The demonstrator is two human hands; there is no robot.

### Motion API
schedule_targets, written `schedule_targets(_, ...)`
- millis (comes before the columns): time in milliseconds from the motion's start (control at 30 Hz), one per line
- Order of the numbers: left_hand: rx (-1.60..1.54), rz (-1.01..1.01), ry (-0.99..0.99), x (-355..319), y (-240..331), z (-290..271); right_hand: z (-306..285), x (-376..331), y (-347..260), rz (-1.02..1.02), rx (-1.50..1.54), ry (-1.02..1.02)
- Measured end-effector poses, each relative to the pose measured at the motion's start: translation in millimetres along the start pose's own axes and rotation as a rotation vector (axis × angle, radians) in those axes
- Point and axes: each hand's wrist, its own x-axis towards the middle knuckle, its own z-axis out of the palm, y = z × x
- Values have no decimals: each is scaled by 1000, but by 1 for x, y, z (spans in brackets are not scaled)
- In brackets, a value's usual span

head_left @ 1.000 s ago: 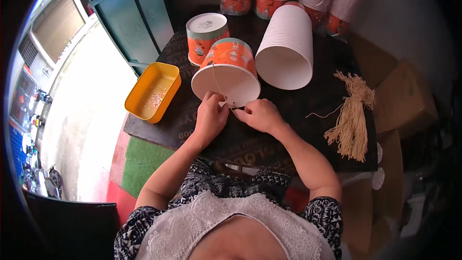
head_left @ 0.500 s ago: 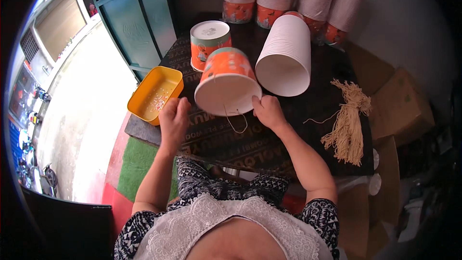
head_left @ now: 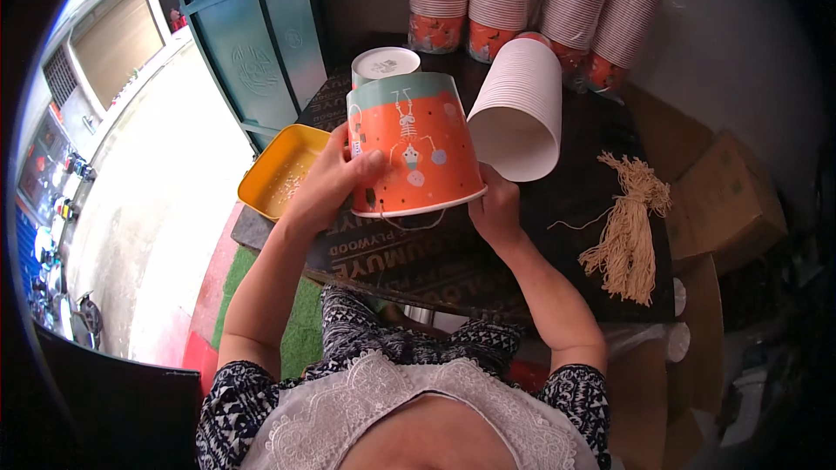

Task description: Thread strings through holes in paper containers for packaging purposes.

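Observation:
An orange paper bucket (head_left: 418, 152) with a green band and a skeleton print is held upside down over the table. My left hand (head_left: 335, 174) grips its left side, thumb across the printed wall. At the lower right rim, my right hand (head_left: 496, 204) is closed on the bucket's edge; its fingertips are partly hidden. A loop of cord (head_left: 414, 224) hangs below the rim. Behind it stands another upturned bucket (head_left: 386, 63), mostly covered. To the right lies a nested stack of white-lined buckets (head_left: 521, 113), open end toward me.
A yellow tray (head_left: 287, 170) with small light bits sits at the table's left edge. A bundle of beige cords (head_left: 631, 231) lies on the right. Wrapped bucket stacks (head_left: 505, 0) line the back; cardboard boxes (head_left: 727, 200) stand beyond the right edge.
The bucket has tipped so that its printed side faces me instead of its white inside. My left hand has moved from beside it onto its wall. My right hand stays by the rim.

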Motion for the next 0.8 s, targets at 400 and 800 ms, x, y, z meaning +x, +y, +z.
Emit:
schedule_targets(400,-612,-112,92,24,8,20,-25,23,-49,264,545,22)
schedule_targets(800,-615,-50,21,16,3,24,8,43,-117,463,1172,-215)
